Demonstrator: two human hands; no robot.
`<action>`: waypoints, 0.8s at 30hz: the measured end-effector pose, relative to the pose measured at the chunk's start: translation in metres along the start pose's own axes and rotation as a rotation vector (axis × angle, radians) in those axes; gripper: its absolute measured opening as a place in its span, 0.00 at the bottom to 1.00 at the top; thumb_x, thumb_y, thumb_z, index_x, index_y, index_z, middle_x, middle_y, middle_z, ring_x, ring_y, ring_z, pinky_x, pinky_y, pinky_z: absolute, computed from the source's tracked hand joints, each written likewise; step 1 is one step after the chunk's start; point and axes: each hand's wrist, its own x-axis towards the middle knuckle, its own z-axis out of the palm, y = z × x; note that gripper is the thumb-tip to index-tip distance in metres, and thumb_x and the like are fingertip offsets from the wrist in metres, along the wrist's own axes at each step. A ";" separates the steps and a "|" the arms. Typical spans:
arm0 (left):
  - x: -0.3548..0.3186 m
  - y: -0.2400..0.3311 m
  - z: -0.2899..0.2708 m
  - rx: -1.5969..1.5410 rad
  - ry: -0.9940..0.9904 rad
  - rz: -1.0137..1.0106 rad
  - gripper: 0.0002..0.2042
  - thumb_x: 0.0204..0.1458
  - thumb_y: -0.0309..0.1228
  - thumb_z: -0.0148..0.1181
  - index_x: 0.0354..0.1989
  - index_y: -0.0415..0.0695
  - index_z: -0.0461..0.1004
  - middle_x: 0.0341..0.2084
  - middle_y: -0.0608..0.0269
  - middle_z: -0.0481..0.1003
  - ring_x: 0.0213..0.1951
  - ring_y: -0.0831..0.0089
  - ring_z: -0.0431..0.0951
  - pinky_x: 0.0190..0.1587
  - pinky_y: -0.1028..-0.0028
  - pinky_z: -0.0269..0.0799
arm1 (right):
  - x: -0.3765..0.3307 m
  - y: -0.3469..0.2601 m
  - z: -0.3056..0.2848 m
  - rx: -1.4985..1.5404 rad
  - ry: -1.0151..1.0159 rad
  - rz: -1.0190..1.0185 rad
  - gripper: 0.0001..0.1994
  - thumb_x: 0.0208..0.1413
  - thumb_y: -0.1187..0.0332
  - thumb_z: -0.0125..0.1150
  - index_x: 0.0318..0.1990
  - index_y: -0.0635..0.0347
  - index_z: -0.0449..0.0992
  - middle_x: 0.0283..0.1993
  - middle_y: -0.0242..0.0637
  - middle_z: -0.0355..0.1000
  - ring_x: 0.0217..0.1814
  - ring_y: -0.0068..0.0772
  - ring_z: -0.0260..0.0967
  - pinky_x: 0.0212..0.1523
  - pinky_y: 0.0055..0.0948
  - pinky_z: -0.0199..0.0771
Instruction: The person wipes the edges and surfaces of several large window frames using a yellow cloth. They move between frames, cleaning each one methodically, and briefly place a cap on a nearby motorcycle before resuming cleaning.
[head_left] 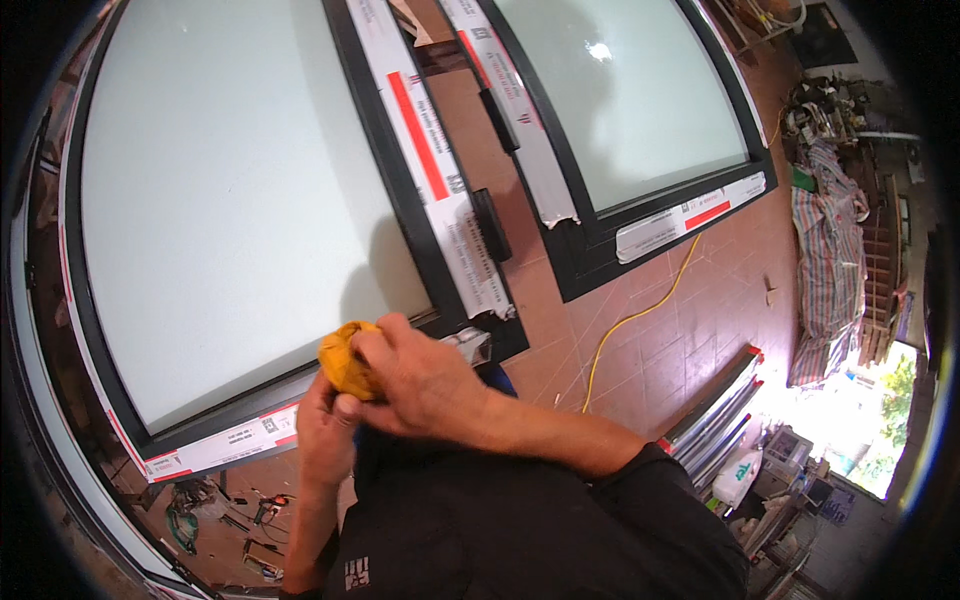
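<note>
Lower left of frame centre, the yellow cloth (346, 362) is held bunched by the left hand (326, 425) and right hand (425, 385), seemingly light, soft and best pinched by its folds.

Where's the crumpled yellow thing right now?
In the head view, the crumpled yellow thing is left of centre, held between the left hand and right hand, by the near edge of the left glass panel.
</note>
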 end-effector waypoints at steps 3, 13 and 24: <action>0.007 0.016 0.031 0.004 0.047 -0.036 0.27 0.59 0.45 0.67 0.57 0.35 0.73 0.47 0.61 0.78 0.49 0.72 0.78 0.52 0.71 0.75 | -0.017 0.014 -0.016 0.356 -0.056 -0.143 0.42 0.54 0.60 0.71 0.71 0.63 0.52 0.61 0.61 0.58 0.54 0.63 0.71 0.51 0.43 0.77; 0.074 0.048 -0.012 0.588 -0.074 -0.043 0.19 0.51 0.30 0.66 0.52 0.42 0.77 0.39 0.55 0.80 0.42 0.60 0.78 0.50 0.64 0.74 | -0.073 0.108 -0.076 0.549 0.450 0.201 0.18 0.63 0.73 0.61 0.60 0.63 0.73 0.49 0.39 0.75 0.50 0.29 0.73 0.51 0.30 0.76; 0.121 0.030 0.026 0.867 -0.368 0.160 0.18 0.50 0.33 0.68 0.49 0.41 0.78 0.35 0.50 0.79 0.40 0.55 0.81 0.46 0.60 0.77 | -0.098 0.134 -0.076 0.572 0.777 0.326 0.16 0.66 0.74 0.57 0.60 0.66 0.72 0.48 0.38 0.74 0.49 0.25 0.72 0.48 0.26 0.76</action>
